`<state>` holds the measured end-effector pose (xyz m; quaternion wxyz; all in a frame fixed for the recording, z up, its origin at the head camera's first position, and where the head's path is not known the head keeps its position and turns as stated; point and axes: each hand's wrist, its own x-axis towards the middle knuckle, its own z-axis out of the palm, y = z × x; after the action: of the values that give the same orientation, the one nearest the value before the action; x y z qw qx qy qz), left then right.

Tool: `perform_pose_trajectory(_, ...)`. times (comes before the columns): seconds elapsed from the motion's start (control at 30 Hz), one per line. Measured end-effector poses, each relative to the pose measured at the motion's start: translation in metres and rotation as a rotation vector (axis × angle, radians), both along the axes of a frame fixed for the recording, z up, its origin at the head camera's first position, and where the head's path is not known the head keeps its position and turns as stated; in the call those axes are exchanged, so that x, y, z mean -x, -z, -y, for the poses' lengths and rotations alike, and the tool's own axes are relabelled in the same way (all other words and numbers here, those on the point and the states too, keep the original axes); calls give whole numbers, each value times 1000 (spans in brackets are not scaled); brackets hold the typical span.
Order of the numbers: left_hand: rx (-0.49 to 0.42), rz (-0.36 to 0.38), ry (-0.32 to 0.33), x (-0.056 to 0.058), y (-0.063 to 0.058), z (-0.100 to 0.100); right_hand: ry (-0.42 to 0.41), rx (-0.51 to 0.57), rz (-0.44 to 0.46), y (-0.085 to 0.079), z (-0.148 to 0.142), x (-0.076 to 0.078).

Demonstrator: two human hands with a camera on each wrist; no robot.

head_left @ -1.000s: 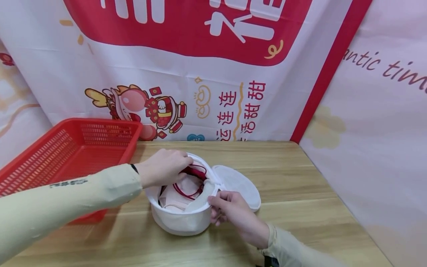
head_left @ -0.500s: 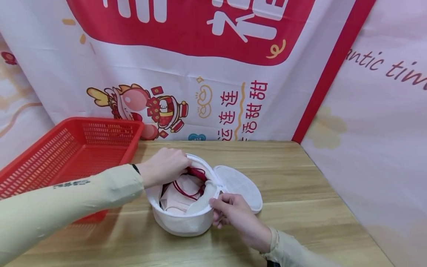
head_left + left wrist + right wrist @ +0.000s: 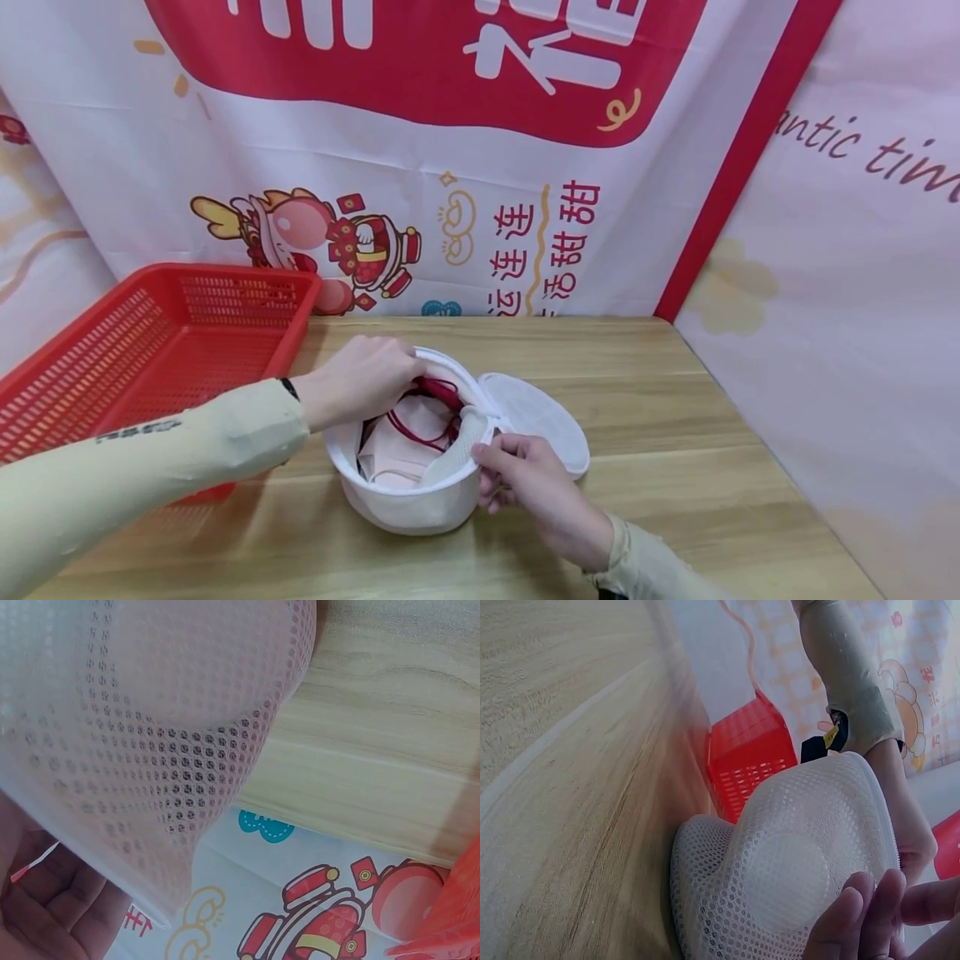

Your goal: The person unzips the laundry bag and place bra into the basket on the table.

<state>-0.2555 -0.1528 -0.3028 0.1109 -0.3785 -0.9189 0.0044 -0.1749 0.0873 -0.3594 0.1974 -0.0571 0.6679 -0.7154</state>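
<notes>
A round white mesh laundry bag (image 3: pixel 416 507) stands on the table with its zip lid (image 3: pixel 536 421) folded back to the right. Inside lie a pale pink piece of cloth (image 3: pixel 408 442) and a red item (image 3: pixel 438 390) with thin red cords. My left hand (image 3: pixel 363 379) reaches over the far left rim into the bag, by the red item. Its fingertips are hidden; in the left wrist view the fingers (image 3: pixel 56 904) show behind the mesh rim. At the near right, my right hand (image 3: pixel 525 483) pinches the bag's rim beside the lid's hinge.
A red perforated plastic basket (image 3: pixel 281 354) stands on the left, partly behind the left forearm. The wooden table (image 3: pixel 660 467) ends at a printed cloth backdrop (image 3: pixel 375 142). A pale printed wall covering (image 3: pixel 840 292) borders the right side.
My left hand has shifted slightly left and down at the rim, and the bag has tilted very little. My right hand keeps its hold on the rim.
</notes>
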Motion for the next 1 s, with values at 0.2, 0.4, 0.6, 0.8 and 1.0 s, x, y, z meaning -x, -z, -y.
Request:
perform_pose_trajectory(0.2,-7,-6,10,-4,0,0,9,-2,16,0,-2,-2)
perform_pose_trajectory(0.4,2,-20,10,-5,0,-1,43,-1,26,2,-3,-7)
perform_pose_trajectory(0.6,2,-23,8,-7,0,0,64,9,28,4,-4,-10)
perform_pose_trajectory(0.8,-20,-42,35,-9,-4,4,69,12,24,3,-4,-9)
perform_pose_trajectory(1.0,-51,-42,53,-8,-8,7,69,22,28,1,-3,-10)
